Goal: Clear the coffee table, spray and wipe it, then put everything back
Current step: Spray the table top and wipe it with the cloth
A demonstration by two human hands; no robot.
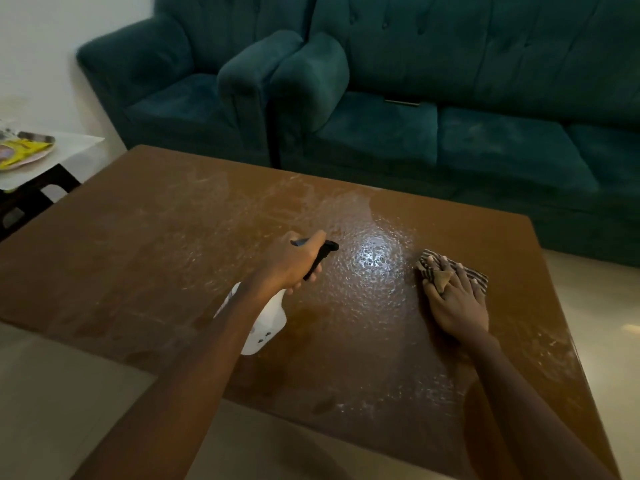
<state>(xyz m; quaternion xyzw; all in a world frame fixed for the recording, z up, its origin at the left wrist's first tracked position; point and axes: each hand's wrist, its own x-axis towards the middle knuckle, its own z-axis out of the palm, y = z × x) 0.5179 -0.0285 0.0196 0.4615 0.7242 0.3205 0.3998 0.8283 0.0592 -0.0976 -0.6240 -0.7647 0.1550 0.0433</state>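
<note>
We see the left hand (291, 263) holding a white spray bottle (266, 320) over the wet brown coffee table (138, 237). The right hand (453, 299) presses flat on a striped cloth (474, 275) on the table. A green sofa (450, 98) sits behind.

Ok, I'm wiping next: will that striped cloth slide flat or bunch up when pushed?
Probably floppy: the striped cloth lies crumpled, a fold poking up between fingers of the right hand. It likely glides easily, since the coffee table gleams wet with spray. Thin and small, probably light.
</note>
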